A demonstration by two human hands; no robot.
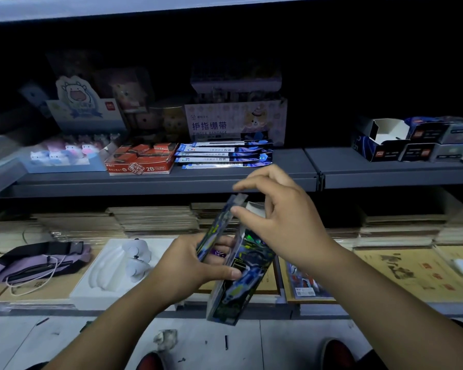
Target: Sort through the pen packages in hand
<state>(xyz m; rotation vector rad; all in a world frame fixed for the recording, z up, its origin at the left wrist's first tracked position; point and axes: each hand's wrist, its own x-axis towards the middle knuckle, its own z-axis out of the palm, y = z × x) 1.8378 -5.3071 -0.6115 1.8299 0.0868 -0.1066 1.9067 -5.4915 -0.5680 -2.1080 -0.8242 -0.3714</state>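
Blue-and-green printed carton (241, 276) is sitting in the near middle, below the grey shelf (171, 180), where the left hand (195, 265) is gripping its side while the right hand (281, 217) is pinching a slim matching packet (219, 222) at its open top.

Grey metal shelf (171, 180) carried a red 2B box (141, 159), stacked blue flat packets (225, 156) & a finger-bandage display box (235, 124). Below, a purple pouch (38, 260) lay beside a white moulded tray (118, 271).
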